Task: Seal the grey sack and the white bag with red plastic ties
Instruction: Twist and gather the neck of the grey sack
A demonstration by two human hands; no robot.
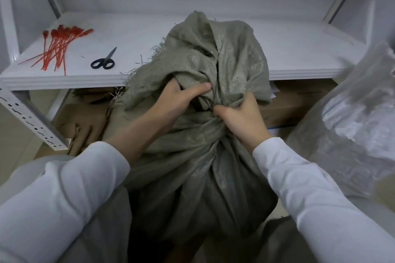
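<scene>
The grey sack (201, 173) stands in front of me, its woven top bunched up and leaning over the shelf edge. My left hand (177, 102) clutches the gathered fabric at the neck from the left. My right hand (241, 119) squeezes the same neck from the right, fingers dug into the folds. A bundle of red plastic ties (57, 47) lies on the white shelf (149, 38) at the far left, out of both hands' grasp. The white bag (354, 121), translucent and crinkled, stands open at the right.
Black-handled scissors (104, 61) lie on the shelf beside the ties. A perforated white shelf post (32, 119) slants at the left. Cardboard boxes (299, 104) sit under the shelf behind the sack.
</scene>
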